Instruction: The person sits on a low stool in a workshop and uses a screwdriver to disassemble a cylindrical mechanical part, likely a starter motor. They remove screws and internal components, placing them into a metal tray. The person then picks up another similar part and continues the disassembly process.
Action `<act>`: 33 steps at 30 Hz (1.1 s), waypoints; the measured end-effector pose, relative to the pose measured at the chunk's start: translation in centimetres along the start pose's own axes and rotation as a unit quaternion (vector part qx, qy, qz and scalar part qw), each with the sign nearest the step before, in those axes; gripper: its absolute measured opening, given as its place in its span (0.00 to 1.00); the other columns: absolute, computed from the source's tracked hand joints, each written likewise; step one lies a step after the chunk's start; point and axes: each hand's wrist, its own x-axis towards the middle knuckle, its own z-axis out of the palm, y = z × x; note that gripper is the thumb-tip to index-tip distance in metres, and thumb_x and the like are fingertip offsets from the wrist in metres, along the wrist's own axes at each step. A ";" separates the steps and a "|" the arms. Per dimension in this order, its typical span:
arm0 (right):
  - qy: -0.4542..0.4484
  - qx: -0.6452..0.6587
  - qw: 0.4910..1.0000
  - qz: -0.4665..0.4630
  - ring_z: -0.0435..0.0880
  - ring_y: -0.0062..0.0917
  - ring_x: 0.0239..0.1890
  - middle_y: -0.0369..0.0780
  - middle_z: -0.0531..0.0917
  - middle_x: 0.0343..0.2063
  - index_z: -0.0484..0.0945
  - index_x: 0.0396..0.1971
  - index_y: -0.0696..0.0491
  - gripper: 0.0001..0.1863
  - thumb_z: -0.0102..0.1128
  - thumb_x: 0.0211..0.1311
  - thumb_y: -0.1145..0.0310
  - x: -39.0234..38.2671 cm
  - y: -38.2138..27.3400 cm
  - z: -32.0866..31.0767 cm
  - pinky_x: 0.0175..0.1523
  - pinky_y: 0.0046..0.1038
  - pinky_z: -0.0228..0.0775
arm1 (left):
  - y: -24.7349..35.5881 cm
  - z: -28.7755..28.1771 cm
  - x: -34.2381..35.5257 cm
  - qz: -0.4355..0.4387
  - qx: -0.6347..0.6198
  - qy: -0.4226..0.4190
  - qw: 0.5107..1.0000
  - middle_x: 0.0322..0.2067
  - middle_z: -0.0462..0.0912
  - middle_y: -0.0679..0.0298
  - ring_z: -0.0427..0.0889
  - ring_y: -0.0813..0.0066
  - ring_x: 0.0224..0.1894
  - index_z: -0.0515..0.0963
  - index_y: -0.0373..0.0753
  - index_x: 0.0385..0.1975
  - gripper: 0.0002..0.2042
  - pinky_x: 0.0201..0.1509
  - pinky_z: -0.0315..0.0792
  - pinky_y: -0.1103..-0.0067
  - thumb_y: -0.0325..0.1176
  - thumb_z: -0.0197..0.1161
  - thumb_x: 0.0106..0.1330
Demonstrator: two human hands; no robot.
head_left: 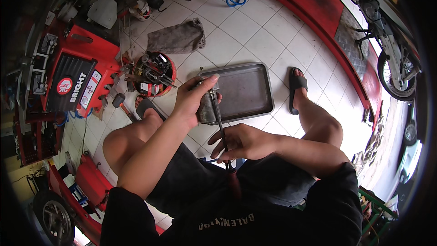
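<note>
My left hand (193, 98) grips a grey, worn cylindrical metal part (208, 109), held above the near left corner of a dark metal tray (269, 86). The long thin shaft of a screwdriver (233, 184) reaches from the top of that part down toward my lap, where its dark red handle shows. Around the shaft curl the fingers of my right hand (248, 141), loosely closed, just below the metal part. Where the screwdriver tip meets the part is too small to make out.
Left of the tray stands a round red container (170, 79) heaped with tools and parts. Beyond it lies a grey cloth (175, 36) on the tiles. A hammer (123, 105) is near my left foot, a red machine (86, 64) farther left. A motorcycle (387, 41) stands at right.
</note>
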 end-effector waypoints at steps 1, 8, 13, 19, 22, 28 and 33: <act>-0.021 -0.028 0.999 0.038 0.90 0.26 0.36 0.46 0.89 0.32 0.79 0.40 0.67 0.14 0.71 0.64 0.71 0.0 -0.2 -0.4 0.41 0.24 0.85 | 0.0 0.0 0.0 0.000 0.006 -0.003 1.000 0.29 0.80 0.62 0.85 0.68 0.26 0.80 0.36 0.39 0.15 0.30 0.81 0.73 0.36 0.77 0.61; -0.007 -0.106 0.985 0.134 0.89 0.26 0.32 0.44 0.87 0.28 0.80 0.39 0.66 0.14 0.71 0.64 0.69 0.3 -1.8 -0.2 0.36 0.24 0.84 | 0.2 0.0 -0.1 -0.016 -0.022 0.009 1.000 0.29 0.80 0.62 0.85 0.68 0.27 0.79 0.36 0.38 0.15 0.29 0.81 0.73 0.37 0.77 0.61; -0.043 -0.031 0.999 0.007 0.89 0.28 0.37 0.46 0.87 0.32 0.77 0.47 0.68 0.18 0.68 0.66 0.70 0.4 -0.3 -0.3 0.40 0.25 0.85 | -0.2 0.0 0.1 -0.014 0.025 -0.005 1.000 0.29 0.81 0.60 0.85 0.68 0.28 0.78 0.38 0.39 0.13 0.31 0.81 0.72 0.39 0.71 0.67; -0.072 0.012 0.994 0.079 0.89 0.29 0.39 0.47 0.87 0.34 0.75 0.49 0.68 0.17 0.66 0.67 0.73 0.6 -0.9 -0.9 0.43 0.25 0.84 | 0.6 -0.1 0.3 -0.006 -0.007 -0.023 1.000 0.29 0.80 0.61 0.85 0.67 0.28 0.79 0.37 0.39 0.14 0.30 0.81 0.73 0.39 0.74 0.64; -0.033 -0.075 0.990 0.117 0.89 0.28 0.39 0.46 0.88 0.35 0.75 0.50 0.67 0.16 0.66 0.66 0.75 0.6 -1.7 -0.4 0.44 0.26 0.85 | 0.7 -0.2 0.3 -0.009 -0.021 -0.027 0.999 0.30 0.80 0.62 0.85 0.67 0.27 0.79 0.36 0.40 0.15 0.29 0.82 0.73 0.39 0.75 0.63; -0.054 -0.112 0.990 -0.073 0.89 0.27 0.32 0.45 0.88 0.36 0.78 0.48 0.65 0.16 0.69 0.65 0.73 0.9 0.3 -0.1 0.42 0.27 0.86 | 0.3 -0.3 0.5 -0.023 -0.012 -0.033 0.999 0.29 0.80 0.62 0.85 0.68 0.27 0.79 0.36 0.40 0.15 0.30 0.82 0.73 0.38 0.76 0.62; -0.054 -0.016 0.994 0.097 0.88 0.24 0.40 0.44 0.87 0.36 0.75 0.51 0.64 0.19 0.69 0.66 0.70 0.3 -0.4 -0.4 0.46 0.26 0.82 | 0.7 0.1 0.0 -0.006 0.005 -0.025 1.000 0.28 0.80 0.62 0.86 0.68 0.27 0.79 0.36 0.38 0.15 0.30 0.83 0.73 0.37 0.76 0.62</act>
